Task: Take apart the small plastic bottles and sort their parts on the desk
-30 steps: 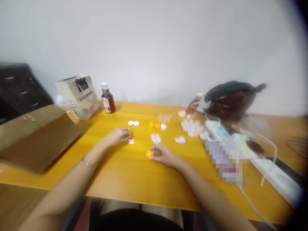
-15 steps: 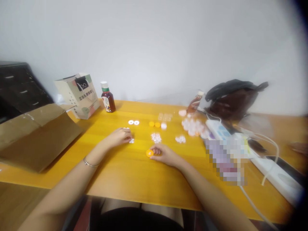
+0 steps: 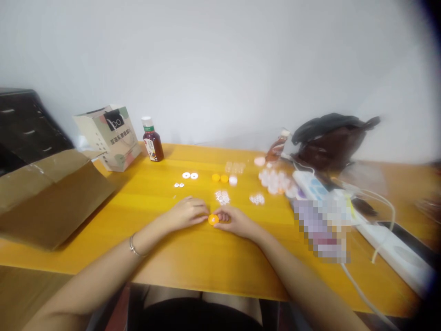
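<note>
My right hand [image 3: 234, 222] grips a round orange cap [image 3: 213, 219] at its rim, low over the table. A small pale spot shows on the cap's face. Just left of it is my left hand [image 3: 191, 212], fingers bent and drawn together, the tips at the cap's edge; anything pinched there is hidden. Past the left hand lie two small white pieces [image 3: 178, 185], and behind those two white discs with dark centres [image 3: 190, 175]. Farther back sit two orange caps [image 3: 220, 178] beside a white cap [image 3: 233, 180]. A cluster of small printed pieces [image 3: 222, 197] lies beyond the right hand.
On the right are a pile of pale caps [image 3: 274, 181], small white pieces [image 3: 257, 199], a power strip [image 3: 389, 243] with cables, and a dark bag [image 3: 330, 142]. A cardboard box [image 3: 51, 197], paper bag [image 3: 117, 140] and dark red bottle [image 3: 152, 142] stand left.
My left hand has moved right and nearer, from the small white pieces to the orange cap. Fewer small pieces show where it was. My right hand stays in place with the cap.
</note>
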### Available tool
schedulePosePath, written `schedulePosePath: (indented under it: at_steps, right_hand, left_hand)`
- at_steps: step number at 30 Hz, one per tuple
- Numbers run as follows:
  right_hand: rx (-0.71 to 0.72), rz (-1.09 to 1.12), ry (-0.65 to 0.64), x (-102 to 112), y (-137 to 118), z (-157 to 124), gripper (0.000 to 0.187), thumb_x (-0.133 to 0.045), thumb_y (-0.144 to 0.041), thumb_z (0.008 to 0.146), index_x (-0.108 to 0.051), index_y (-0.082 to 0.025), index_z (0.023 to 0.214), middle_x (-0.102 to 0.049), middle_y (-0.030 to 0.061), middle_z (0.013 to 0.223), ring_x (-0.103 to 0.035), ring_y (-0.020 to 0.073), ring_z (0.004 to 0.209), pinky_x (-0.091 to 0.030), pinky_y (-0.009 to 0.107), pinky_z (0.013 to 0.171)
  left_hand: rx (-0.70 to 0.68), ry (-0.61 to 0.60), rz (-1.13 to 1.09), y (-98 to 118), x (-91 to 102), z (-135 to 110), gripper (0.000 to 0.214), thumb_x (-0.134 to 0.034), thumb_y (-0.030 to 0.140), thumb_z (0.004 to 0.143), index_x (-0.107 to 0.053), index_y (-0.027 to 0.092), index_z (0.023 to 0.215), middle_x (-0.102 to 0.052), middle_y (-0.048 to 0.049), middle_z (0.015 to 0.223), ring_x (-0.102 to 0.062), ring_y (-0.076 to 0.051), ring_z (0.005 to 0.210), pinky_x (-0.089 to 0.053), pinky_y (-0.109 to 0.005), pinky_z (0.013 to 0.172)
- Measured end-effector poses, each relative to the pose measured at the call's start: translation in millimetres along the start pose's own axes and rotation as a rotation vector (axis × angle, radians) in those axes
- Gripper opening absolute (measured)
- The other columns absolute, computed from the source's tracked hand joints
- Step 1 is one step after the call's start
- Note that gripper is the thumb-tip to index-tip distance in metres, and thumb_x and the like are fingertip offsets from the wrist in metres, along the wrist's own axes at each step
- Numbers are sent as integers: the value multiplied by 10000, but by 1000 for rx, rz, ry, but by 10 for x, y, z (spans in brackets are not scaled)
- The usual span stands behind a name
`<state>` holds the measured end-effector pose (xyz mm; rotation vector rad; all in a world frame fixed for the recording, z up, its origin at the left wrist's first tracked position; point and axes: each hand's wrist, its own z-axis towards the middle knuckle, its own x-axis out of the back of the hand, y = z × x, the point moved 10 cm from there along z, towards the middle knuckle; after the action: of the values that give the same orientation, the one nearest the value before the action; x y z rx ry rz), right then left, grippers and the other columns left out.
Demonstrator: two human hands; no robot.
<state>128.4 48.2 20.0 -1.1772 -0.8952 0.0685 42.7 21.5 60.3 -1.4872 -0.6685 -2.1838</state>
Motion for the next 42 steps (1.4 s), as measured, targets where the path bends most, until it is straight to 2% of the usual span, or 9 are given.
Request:
schedulePosePath:
  at_steps: [3, 8, 12, 22, 27, 31, 37, 42]
  right_hand:
    - [4, 13, -3, -2, 4, 5, 207, -657, -280, 683, -600, -172, 850, -502, -17, 700, -457, 108, 634, -412, 236, 596]
    - [16, 20, 8, -3, 30, 17, 193, -660, -293, 682, -595, -177, 822, -494, -22, 693, -452, 103, 625, -406, 234, 592]
    - [19, 36, 14, -11, 48, 23, 191, -655, -295, 684, -588, -169, 812, -489, -23, 682, -446, 101, 607, -398, 234, 579]
    - [33, 68, 12, -24, 77, 38, 219, -664, -321, 680, -575, -161, 800, -477, -25, 668, -440, 95, 596, -400, 228, 566]
    - [34, 87, 7, -35, 99, 48, 223, -659, -334, 679, -576, -162, 794, -476, -25, 667, -438, 97, 590, -399, 234, 567]
    - [26, 94, 11, -25, 80, 42, 233, -661, -353, 673, -571, -165, 777, -471, -29, 655, -432, 96, 586, -395, 233, 564]
    - [14, 116, 16, -30, 87, 46, 237, -661, -348, 669, -567, -161, 779, -445, -38, 636, -409, 89, 565, -378, 230, 544]
    - [1, 99, 29, -15, 97, 41, 246, -671, -346, 661, -567, -161, 786, -453, -38, 642, -408, 85, 558, -376, 224, 538]
  left_hand:
    - [-42, 26, 29, 132, -94, 42, 230, -418, 326, 905, -608, 196, 918, -624, -28, 860, -565, -134, 785, -355, -272, 726]
    - [-66, 48, 161, 167, -150, 69, 283, -356, 313, 931, -600, 173, 898, -624, -41, 826, -544, -135, 741, -335, -278, 693]
    - [-172, 45, 258, 233, -164, 54, 256, -344, 246, 937, -582, 169, 880, -620, -44, 815, -532, -138, 749, -321, -285, 685]
    - [-356, 145, 391, 423, -68, 13, 142, -413, 153, 904, -555, 150, 890, -607, -39, 800, -522, -120, 707, -364, -275, 679]
    - [-391, 156, 401, 465, -52, 2, 134, -426, 148, 898, -560, 145, 889, -614, -52, 819, -540, -121, 723, -392, -271, 674]
    - [-417, 123, 437, 477, -110, -9, 134, -430, 140, 892, -563, 131, 901, -618, -63, 853, -542, -136, 742, -404, -280, 687]
    - [-411, 99, 455, 450, -168, -5, 161, -403, 137, 901, -555, 132, 952, -618, -72, 895, -549, -150, 802, -396, -296, 726]
    - [-368, 106, 424, 405, -143, 24, 173, -376, 144, 912, -544, 149, 955, -622, -61, 873, -545, -140, 795, -362, -322, 772]
